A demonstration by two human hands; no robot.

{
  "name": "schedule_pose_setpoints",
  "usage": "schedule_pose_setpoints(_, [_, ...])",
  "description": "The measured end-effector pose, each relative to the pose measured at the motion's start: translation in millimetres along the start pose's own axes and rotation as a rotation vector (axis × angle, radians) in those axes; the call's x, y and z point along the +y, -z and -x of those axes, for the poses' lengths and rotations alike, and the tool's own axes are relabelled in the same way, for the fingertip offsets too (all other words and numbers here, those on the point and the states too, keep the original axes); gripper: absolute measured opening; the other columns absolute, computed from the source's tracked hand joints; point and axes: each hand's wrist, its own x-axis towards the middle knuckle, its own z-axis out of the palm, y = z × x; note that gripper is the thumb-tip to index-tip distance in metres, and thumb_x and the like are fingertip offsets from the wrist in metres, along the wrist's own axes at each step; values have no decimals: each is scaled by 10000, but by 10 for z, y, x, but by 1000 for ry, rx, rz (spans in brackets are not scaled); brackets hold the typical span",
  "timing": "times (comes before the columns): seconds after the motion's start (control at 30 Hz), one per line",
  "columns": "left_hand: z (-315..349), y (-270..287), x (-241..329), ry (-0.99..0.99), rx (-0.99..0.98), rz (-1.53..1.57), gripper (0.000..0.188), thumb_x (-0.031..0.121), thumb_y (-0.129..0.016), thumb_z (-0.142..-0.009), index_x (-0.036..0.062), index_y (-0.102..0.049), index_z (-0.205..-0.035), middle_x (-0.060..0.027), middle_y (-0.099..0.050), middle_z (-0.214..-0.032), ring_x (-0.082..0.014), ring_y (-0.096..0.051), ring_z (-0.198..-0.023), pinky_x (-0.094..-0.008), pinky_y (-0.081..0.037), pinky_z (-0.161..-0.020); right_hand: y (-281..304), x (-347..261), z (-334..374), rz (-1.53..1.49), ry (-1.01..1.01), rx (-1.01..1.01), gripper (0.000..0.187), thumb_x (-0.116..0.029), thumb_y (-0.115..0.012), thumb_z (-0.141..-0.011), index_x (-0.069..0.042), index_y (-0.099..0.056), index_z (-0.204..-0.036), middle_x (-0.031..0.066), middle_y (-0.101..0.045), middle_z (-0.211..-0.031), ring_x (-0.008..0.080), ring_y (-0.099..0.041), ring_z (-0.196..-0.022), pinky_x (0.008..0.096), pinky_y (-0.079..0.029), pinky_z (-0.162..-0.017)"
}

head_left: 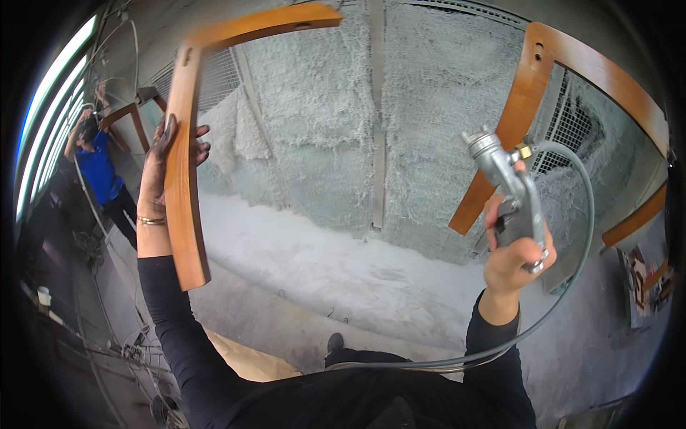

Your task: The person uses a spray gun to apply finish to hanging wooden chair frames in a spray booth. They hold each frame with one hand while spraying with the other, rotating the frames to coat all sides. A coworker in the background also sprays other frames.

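Raised on the left, my left hand [156,168] is wrapped round the upright leg of a brown, varnished wooden frame [186,207]. This frame bends near its top into a curved arm with a slot at the corner; dark stains mark my fingers. My right hand [511,264] grips the handle of a metal spray gun [504,175], its nozzle end tilted up and left. A brass fitting joins the gun to a grey hose [587,207] that loops down across my body. Behind the gun stands or hangs a second wooden frame [525,100]; its support cannot be made out.
Ahead is a wall of shaggy, whitish filter mats [307,107] split by a metal strip, with white powder [307,247] along its foot. A person in blue [100,168] works at far left. Brown sheet [250,354] lies below my left arm; another wooden piece [636,217] is far right.
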Motion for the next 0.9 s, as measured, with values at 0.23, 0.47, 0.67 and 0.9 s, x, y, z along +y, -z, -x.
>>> schedule_pose_setpoints(0.23, [-272, 222, 114, 141, -331, 327, 631, 366, -441, -1071, -89, -250, -1465, -314, -491, -1289, -301, -634, -1011, -358, -639, -825, -383, 8, 73, 95, 440, -317, 952, -757, -510, -853, 89, -619, -1277, 212, -719, -874, 160, -684, -615, 253, -519, -519])
schedule_pose_setpoints(0.47, [-427, 432, 46, 272, -402, 483, 615, 361, -407, -1082, -131, -261, -1421, -295, -502, -1239, -296, -643, -991, -367, -654, -815, -400, 191, -42, 203, 210, -66, 797, -630, -615, -868, 46, -629, -1291, 211, -725, -1034, 136, -665, -620, 249, -534, -547])
schedule_pose_setpoints(0.67, [-501, 559, -29, 197, -270, 441, 609, 306, -488, -1057, -138, -277, -1418, -363, -541, -1192, -362, -653, -978, -346, -672, -726, -586, 319, 68, 184, 113, 57, 799, -644, -567, -892, 61, -634, -1262, 215, -704, -1082, 142, -678, -635, 240, -553, -545])
schedule_pose_setpoints(0.9, [-577, 668, -114, 132, -208, 370, 571, 271, -487, -1059, -126, -291, -1420, -356, -564, -1160, -346, -664, -949, -341, -664, -715, -1213, 188, 136, 22, 479, -425, 858, -683, -515, -929, 76, -594, -1321, 140, -664, -739, 159, -639, -552, 256, -499, -495])
